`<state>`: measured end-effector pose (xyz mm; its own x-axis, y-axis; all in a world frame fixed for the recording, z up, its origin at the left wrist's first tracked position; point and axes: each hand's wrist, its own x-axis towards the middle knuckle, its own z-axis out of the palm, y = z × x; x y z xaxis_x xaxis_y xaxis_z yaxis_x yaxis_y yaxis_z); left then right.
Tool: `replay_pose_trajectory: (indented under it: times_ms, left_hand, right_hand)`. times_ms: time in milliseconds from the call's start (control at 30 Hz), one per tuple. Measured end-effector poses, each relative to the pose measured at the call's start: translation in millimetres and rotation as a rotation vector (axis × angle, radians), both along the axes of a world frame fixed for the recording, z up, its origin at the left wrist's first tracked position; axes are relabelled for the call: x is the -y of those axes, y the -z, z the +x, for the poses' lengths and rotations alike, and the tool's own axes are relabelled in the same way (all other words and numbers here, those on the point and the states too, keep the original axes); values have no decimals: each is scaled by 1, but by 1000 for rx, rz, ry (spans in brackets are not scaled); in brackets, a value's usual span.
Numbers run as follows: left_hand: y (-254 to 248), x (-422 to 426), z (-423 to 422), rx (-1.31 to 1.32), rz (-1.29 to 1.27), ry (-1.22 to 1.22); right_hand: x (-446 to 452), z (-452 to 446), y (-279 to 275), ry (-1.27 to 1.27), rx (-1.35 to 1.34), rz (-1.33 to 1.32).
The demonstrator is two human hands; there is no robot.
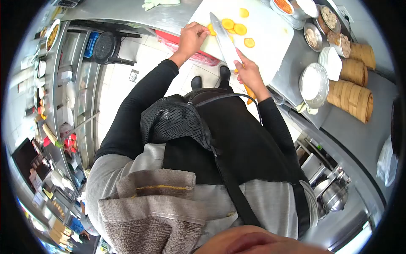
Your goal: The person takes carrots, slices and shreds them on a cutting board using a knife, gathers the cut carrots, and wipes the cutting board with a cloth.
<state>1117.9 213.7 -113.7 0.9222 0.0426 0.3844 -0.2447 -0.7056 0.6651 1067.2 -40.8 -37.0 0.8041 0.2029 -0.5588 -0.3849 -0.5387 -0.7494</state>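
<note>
My right hand is closed around a large kitchen knife, its broad blade pointing away over a white cutting board. Something long and orange shows below that hand; I cannot tell whether it is the handle's end or a carrot. My left hand is at the board's left edge, thumb and fingers pinched at a round carrot slice beside the blade. Several more carrot slices lie flat to the right of the blade, one nearer to me.
Metal bowls of food, a bowl of white powder or paste and stacked bamboo steamers stand on the right. A pale cloth lies at the back. Below the board's left side is a red container; a black stool stands left.
</note>
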Motion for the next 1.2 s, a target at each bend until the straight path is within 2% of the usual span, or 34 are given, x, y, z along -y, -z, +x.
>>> replay_pose_trajectory:
  times_ms: [400, 500, 567, 633, 733, 800, 833, 900, 967, 1000, 1100, 1167, 1200]
  left_hand:
    - [4, 1, 2, -85, -199, -9]
    - [7, 0, 2, -56, -97, -9]
    - [6, 1, 0, -54, -85, -12]
    - [8, 2, 1, -42, -70, -20]
    - [9, 2, -1, -16, -46, -59]
    - [7, 4, -3, 0, -40, -108]
    - [6, 1, -2, 18, -78, -54]
    - [7, 3, -5, 43, -161, 64]
    - [8, 6, -7, 38, -55, 72]
    - [9, 6, -9, 35, -2, 68]
    - [12, 2, -3, 6, -1, -9]
    - [19, 0, 1, 24, -12, -137]
    - [22, 1, 1, 32, -19, -204]
  right_hand:
    - [-3, -23, 1, -26, 63, -28]
    - [-14, -8, -5, -61, 51, -93]
    - [-4, -17, 25, -137, 242, -154]
    - [5, -21, 28, -214, 376, -220]
    - [28, -42, 6, -298, 413, -293]
    - [48, -48, -9, -348, 470, -242]
    - [55, -45, -12, -372, 503, -218]
    - [56, -39, -12, -368, 420, -224]
    - [47, -32, -9, -317, 273, -229]
    - [47, -31, -8, -319, 287, -223]
    - [50, -33, -8, -296, 291, -159]
    - [64, -39, -20, -245, 250, -58]
    - [69, -37, -29, -235, 238, -87]
